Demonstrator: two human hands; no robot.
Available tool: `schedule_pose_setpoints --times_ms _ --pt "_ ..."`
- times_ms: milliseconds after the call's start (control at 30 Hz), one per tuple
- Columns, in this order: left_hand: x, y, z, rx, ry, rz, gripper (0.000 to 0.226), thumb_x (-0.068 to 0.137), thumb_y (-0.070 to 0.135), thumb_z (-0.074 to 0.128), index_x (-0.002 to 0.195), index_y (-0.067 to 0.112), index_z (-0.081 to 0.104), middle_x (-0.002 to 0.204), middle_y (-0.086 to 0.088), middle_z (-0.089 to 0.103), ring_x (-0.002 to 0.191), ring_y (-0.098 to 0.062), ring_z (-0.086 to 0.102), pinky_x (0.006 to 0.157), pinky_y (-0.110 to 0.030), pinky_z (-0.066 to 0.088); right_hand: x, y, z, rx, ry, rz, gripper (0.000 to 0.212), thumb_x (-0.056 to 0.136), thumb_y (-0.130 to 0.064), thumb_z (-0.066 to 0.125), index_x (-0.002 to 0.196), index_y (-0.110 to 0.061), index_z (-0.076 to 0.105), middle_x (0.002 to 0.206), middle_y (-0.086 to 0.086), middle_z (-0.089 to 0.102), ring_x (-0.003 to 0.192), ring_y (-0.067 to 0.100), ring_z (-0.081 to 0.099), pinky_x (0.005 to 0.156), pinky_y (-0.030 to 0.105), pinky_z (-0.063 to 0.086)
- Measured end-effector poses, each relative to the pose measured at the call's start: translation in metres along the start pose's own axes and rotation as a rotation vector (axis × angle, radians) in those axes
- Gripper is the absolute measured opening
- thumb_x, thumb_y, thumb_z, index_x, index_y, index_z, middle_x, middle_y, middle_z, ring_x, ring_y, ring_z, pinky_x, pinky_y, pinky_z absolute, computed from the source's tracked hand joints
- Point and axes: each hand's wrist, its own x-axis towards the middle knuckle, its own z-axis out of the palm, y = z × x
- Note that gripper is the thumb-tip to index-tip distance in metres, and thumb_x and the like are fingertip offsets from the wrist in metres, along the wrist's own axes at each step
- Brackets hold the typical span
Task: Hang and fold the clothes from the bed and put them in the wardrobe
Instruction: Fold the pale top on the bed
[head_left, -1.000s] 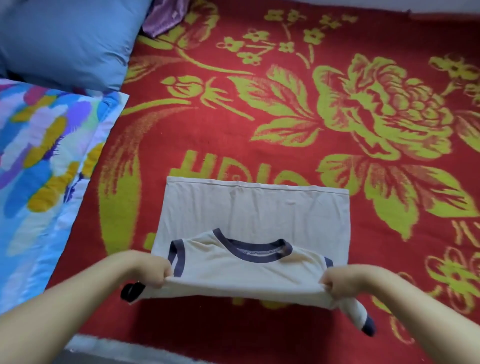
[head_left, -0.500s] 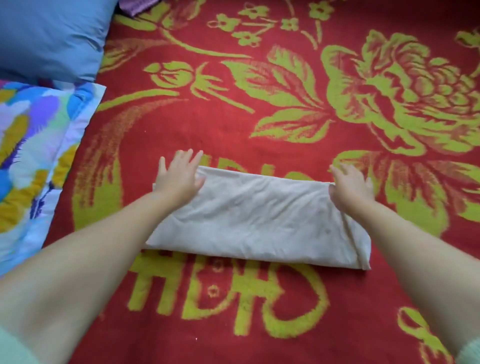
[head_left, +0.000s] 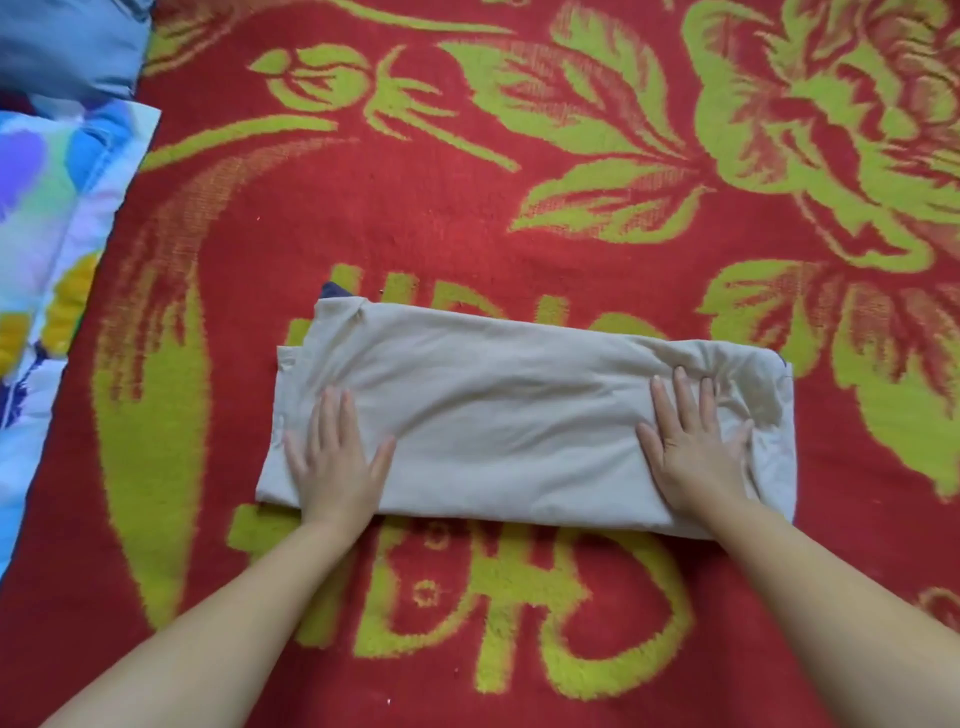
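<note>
In the head view, a beige folded T-shirt is laid as a long band across the red floral blanket, just below the frame's middle. The left hand is pressed flat at the band's 9 o'clock end and the right hand at its 3 o'clock end. Nothing is gripped; both palms are spread wide with fingers extended, seemingly so that the layers are flattened and kept from springing open. A dark trim corner is left showing at the shirt's 10 o'clock corner, so the fold is judged slightly uneven. A patterned quilt and a blue pillow are kept aside at 9 and 11 o'clock. The wardrobe is not seen.
</note>
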Motion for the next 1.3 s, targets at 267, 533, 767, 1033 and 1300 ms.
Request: schedule_pose_setpoints --times_ms 267,533,767,1033,1300 --pt "-0.005 -0.025 -0.045 -0.157 -0.01 -0.536 0.045 0.085 0.035 0.064 0.12 0.008 0.054 0.128 -0.015 0.042 0.119 -0.034 0.036 0.097 -0.049 0.031 -0.008 -0.066 -0.036 0.084 0.067 -0.103 0.049 0.096 -0.028 0.043 0.144 -0.017 0.036 0.157 0.007 0.018 0.145 0.023 0.015 0.108 0.055 0.025" --pt "-0.016 -0.053 -0.048 -0.365 0.041 -0.368 0.02 0.093 0.024 0.056 0.086 0.009 0.066 0.105 -0.006 0.06 0.103 -0.028 0.052 0.091 -0.043 0.035 0.036 -0.253 -0.068 0.441 0.047 -0.432 0.053 0.096 -0.017 0.048 0.146 -0.01 0.031 0.149 0.01 0.035 0.126 0.027 0.047 0.103 0.032 0.034" --pt "-0.038 -0.087 -0.047 -0.558 0.04 -0.23 0.019 0.09 0.015 0.061 0.072 0.01 0.06 0.084 0.001 0.053 0.086 -0.028 0.053 0.08 -0.04 0.043 0.066 -0.332 -0.057 0.312 -0.034 -0.276 0.023 0.09 -0.01 0.047 0.108 -0.002 0.058 0.111 0.019 0.061 0.103 0.036 0.056 0.074 0.035 0.039" --pt "-0.031 -0.091 -0.052 -0.635 -0.081 -0.314 0.028 0.086 0.027 0.066 0.107 0.014 0.052 0.093 0.001 0.06 0.088 -0.028 0.058 0.079 -0.042 0.046 0.033 -0.346 -0.038 0.374 0.177 -0.349 0.055 0.094 -0.025 0.05 0.144 -0.014 0.031 0.134 0.011 0.036 0.103 0.027 0.054 0.069 0.033 0.042" --pt "-0.019 -0.063 -0.061 -0.475 -0.414 -0.336 0.022 0.091 0.035 0.051 0.089 0.014 0.058 0.094 -0.009 0.069 0.095 -0.034 0.061 0.081 -0.037 0.046 0.0 -0.378 -0.008 -0.016 -0.052 -0.175 0.092 0.086 -0.055 0.057 0.15 -0.013 0.006 0.148 0.015 0.02 0.116 0.036 0.045 0.084 0.041 0.043"
